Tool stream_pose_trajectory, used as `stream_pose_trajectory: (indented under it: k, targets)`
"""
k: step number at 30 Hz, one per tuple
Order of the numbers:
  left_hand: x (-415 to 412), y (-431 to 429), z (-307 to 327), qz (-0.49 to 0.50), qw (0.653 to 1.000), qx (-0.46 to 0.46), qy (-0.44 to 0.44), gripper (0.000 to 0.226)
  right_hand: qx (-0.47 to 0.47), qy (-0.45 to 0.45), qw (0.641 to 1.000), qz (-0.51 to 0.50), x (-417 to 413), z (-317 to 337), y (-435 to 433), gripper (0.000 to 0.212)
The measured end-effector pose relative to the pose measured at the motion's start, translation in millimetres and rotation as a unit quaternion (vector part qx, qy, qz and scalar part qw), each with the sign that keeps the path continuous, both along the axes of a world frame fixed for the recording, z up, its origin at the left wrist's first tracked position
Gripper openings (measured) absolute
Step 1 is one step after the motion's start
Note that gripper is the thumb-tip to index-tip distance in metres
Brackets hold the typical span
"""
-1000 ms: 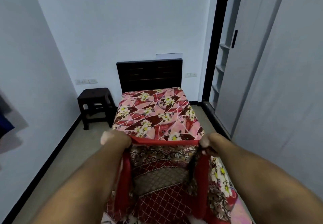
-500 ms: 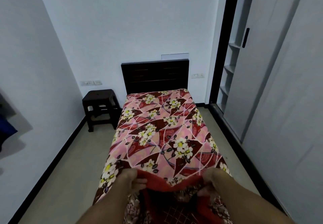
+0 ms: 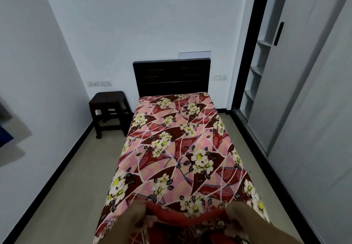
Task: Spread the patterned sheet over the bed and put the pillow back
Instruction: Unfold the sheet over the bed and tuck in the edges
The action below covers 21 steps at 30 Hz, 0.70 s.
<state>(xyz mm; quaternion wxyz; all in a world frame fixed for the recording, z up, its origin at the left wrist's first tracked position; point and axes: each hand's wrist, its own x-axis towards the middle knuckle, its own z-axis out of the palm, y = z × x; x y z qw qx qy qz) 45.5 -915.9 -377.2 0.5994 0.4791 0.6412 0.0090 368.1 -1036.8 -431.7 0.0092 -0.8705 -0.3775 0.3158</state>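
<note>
Spreading is mostly done. The floral sheet (image 3: 177,148) lies over the bed (image 3: 172,86) from the headboard (image 3: 190,66) down to the near end and drapes past both long sides. The top lies flat, with a few shallow ridges near the foot.

The left hand (image 3: 140,216) and right hand (image 3: 233,220) are both at the foot end, well apart. Their fingers are curled around a red band (image 3: 186,218) of cloth that sags between them. Motion blur is heavy here, so I cannot tell whether the band is the sheet's own hem or the edge of a separate cloth. Below the band, a dark red cloth (image 3: 140,238) with a pale diamond lattice shows at the bottom of the view.

Left to do, as I judge it: settle and smooth the foot end, let go, then fetch the pillow. No pillow is in view, neither on the bed, nor on the stool (image 3: 108,106), nor on the visible floor (image 3: 72,177). That half of the task is not yet begun.

Materials:
- **Sheet:** thin and matte, with pink and maroon wedges, white-yellow flowers and soft folds. It likely slides and wrinkles easily.
- **Band:** plain solid red, and folds in a thicker roll.
- **Headboard:** a dark flat panel with horizontal grooves.
- **Stool:** dark, with a square top and four legs, just left of the bed's head.
- **Floor:** smooth and pale, edged with black skirting
</note>
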Motion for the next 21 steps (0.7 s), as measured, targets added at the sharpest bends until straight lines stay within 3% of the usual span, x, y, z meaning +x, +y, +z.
stream_pose_trajectory:
  k: [1, 2, 4, 7, 9, 11, 16, 21]
  targets:
    - [3.3, 7.0, -5.4, 0.004, 1.0, 0.008, 0.0, 0.029, 0.036, -0.022, 0.998, 0.042, -3.0, -6.4, -0.2, 0.031]
    - [8.3, 18.7, -9.5, 0.0, 0.998, 0.06, 0.009, 0.028, 0.003, -0.018, 0.999, 0.044, -11.7, 0.3, 2.6, 0.026]
    - [19.7, 70.3, 4.4, -0.023, 0.974, 0.207, 0.087, 0.023, 0.044, 0.011, 0.997, -0.062, -22.2, 45.4, 24.6, 0.017]
    - [56.6, 145.2, 116.2, 0.007, 0.933, 0.358, 0.049, 0.031, 0.233, -0.016, 0.957, -0.17, 16.3, 158.0, 92.2, 0.014]
    - [79.5, 180.9, 209.4, -0.019, 0.863, 0.502, 0.053, 0.042, 0.38, -0.095, 0.905, -0.166, 43.0, 236.4, 127.4, 0.025]
    - [93.3, 204.7, 290.3, 0.0, 0.801, 0.598, 0.022, 0.055, 0.493, -0.17, 0.844, -0.126, 63.5, 303.4, 143.6, 0.05]
    - [96.9, 211.2, 428.8, 0.045, 0.692, 0.72, 0.003, 0.069, 0.6, -0.333, 0.725, -0.054, 80.3, 434.4, 142.5, 0.077]
    - [84.9, 184.3, 472.0, 0.055, 0.63, 0.773, 0.055, 0.071, 0.615, -0.367, 0.697, -0.019, 83.2, 468.7, 125.2, 0.071]
